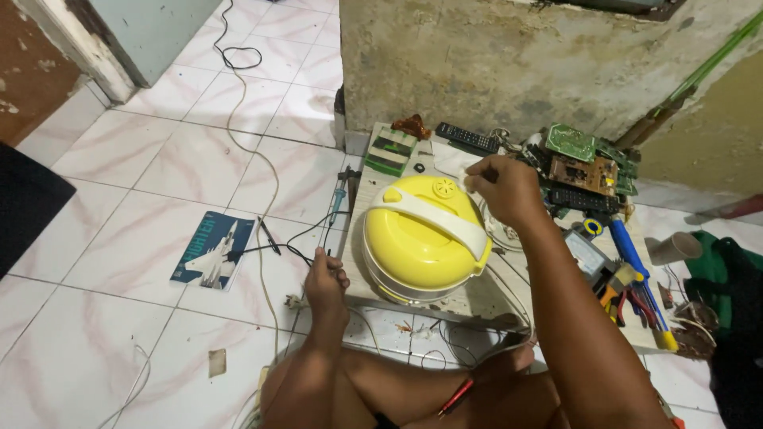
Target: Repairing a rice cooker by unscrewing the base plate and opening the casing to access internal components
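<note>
Nearest, left hand [324, 282] pinching a black wire [306, 232] at the low table's edge [477, 306]. Just right of it, yellow rice cooker [421, 238]. Beyond, right hand [505, 187] closed on white cloth [461, 163]. Behind: remote controls [467, 137], green circuit boards [592, 159]. Far left, a magazine [213, 250].

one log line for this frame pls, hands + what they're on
left hand: gripping black wire at board edge | right hand: fingers on white cloth behind yellow rice cooker | cooker: lid closed, on low board
</note>
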